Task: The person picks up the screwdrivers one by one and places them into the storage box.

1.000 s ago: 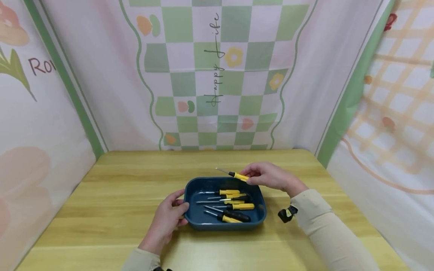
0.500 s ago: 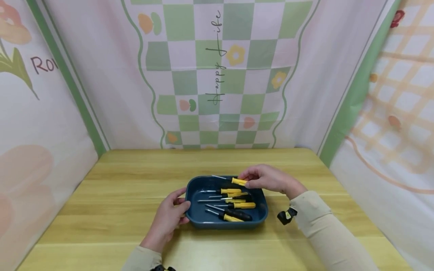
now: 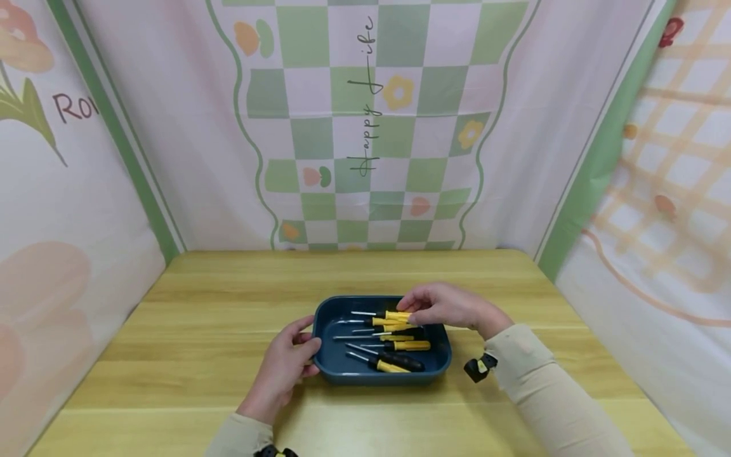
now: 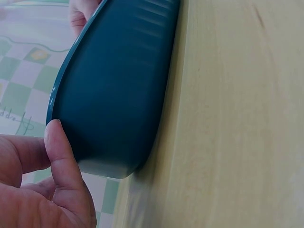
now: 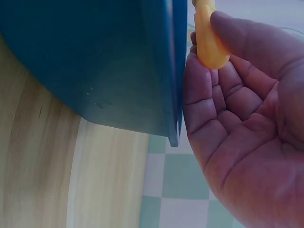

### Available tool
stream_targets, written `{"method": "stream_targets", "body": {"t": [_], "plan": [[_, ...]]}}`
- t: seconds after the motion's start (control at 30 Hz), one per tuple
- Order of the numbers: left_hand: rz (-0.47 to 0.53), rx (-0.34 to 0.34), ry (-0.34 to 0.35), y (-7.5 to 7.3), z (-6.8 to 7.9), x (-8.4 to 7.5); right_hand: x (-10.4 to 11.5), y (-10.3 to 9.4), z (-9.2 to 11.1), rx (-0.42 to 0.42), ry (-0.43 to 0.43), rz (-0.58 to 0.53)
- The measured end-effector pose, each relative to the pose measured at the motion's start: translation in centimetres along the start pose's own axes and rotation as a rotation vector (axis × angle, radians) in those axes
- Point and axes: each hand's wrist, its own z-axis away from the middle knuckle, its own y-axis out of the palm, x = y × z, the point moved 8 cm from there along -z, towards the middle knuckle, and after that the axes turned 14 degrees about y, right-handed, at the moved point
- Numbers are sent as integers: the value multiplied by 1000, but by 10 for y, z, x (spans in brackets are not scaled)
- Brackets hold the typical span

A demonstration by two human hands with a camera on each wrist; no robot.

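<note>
A dark blue rectangular tray (image 3: 365,379) sits on the wooden table. My left hand (image 3: 280,371) holds its left end, thumb at the rim and the other fingers against the outside. Over the tray's back right part, my right hand (image 3: 451,309) pinches a small screwdriver by its yellow handle (image 5: 209,42). The black collar and thin shaft of this screwdriver point left, low inside the tray. Beneath and in front of it lie several more screwdrivers, mostly yellow-handled (image 3: 411,346), and one has a long black handle (image 3: 402,362). The right fingertips partly hide the held handle.
The wooden table (image 3: 188,330) runs out on both sides of the tray. Printed cloths hang behind it (image 3: 365,139) and at the left and right. A black wrist-camera mount (image 3: 480,367) hangs below the right cuff.
My right hand has lowered the screwdriver from above the tray's back rim down into the tray, beside the others. The left hand keeps its hold on the tray.
</note>
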Motion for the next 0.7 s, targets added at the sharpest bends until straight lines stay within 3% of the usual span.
{"method": "stream_targets", "body": {"t": [0.7], "plan": [[15, 10, 11, 0, -1, -1, 2, 11, -5, 22, 31, 47]]}}
